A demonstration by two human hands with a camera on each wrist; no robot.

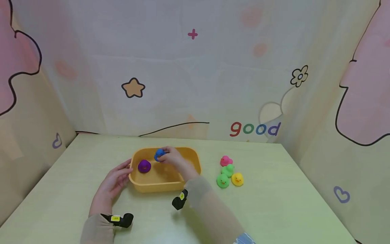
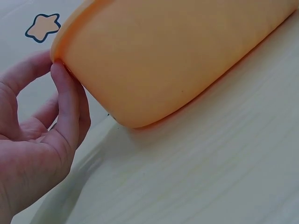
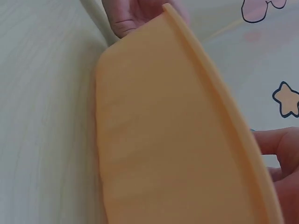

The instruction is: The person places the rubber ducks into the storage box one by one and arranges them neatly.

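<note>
A blue toy duck (image 1: 158,155) is pinched between the thumb and fingers of the right hand (image 1: 174,158), held within the outline of a yellow-orange tray (image 1: 158,188) and close to its far wall; whether the tray's floor is touched by the duck cannot be told. In the right wrist view, most of that pinch is hidden by the tray's wall. To the left of the grip and slightly nearer the person, a purple toy (image 1: 144,166) is seen in the tray. Farther left, the tray's end is held at the rim by the left hand (image 1: 114,181), the lip being gripped at the tips of its curved fingers and thumb. Well to the right of the pinch, outside the tray, four more toy ducks are grouped on a pale table (image 1: 274,210): a pink duck (image 1: 226,161) is placed farthest from the person, two green ducks (image 1: 225,175) are set nearer, and a yellow duck (image 1: 237,179) is positioned at the group's right. Beyond the grip, the table is backed by a printed cloth (image 1: 170,67), on which a star (image 1: 133,88) and the word "good" (image 1: 255,129) are shown.
</note>
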